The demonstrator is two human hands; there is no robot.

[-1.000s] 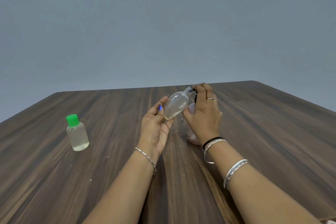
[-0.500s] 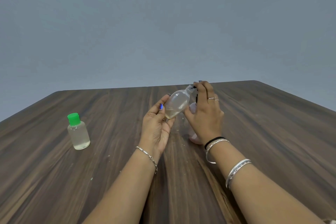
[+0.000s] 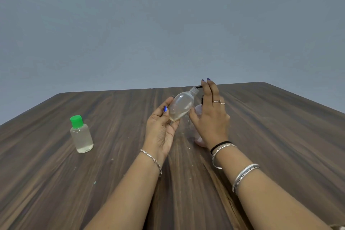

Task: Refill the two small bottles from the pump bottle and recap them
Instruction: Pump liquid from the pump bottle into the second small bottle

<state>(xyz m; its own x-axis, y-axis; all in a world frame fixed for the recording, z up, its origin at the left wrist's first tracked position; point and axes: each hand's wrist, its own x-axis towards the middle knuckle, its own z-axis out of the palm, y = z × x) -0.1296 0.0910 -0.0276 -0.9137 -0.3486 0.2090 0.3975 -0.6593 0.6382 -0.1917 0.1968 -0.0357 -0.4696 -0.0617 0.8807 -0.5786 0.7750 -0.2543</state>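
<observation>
My left hand (image 3: 160, 127) grips a small clear uncapped bottle (image 3: 182, 106), tilted so its open neck points up and right at the black pump nozzle. A little clear liquid lies in its lower end. The pump bottle (image 3: 198, 112) stands on the table, mostly hidden behind my right hand (image 3: 211, 115). My right hand's fingers are raised and straight over the pump head, and its thumb lies against the bottle's side. A second small bottle (image 3: 81, 137) with a green cap stands upright at the left, nearly full of clear liquid.
The dark wooden table (image 3: 280, 145) runs to a far edge against a plain grey wall. A few small crumbs and droplets lie on the wood near the hands. Bracelets sit on both wrists.
My right hand's fingers were curled down on the pump head and are now lifted and straight. The uncapped bottle in my left hand stays at the nozzle.
</observation>
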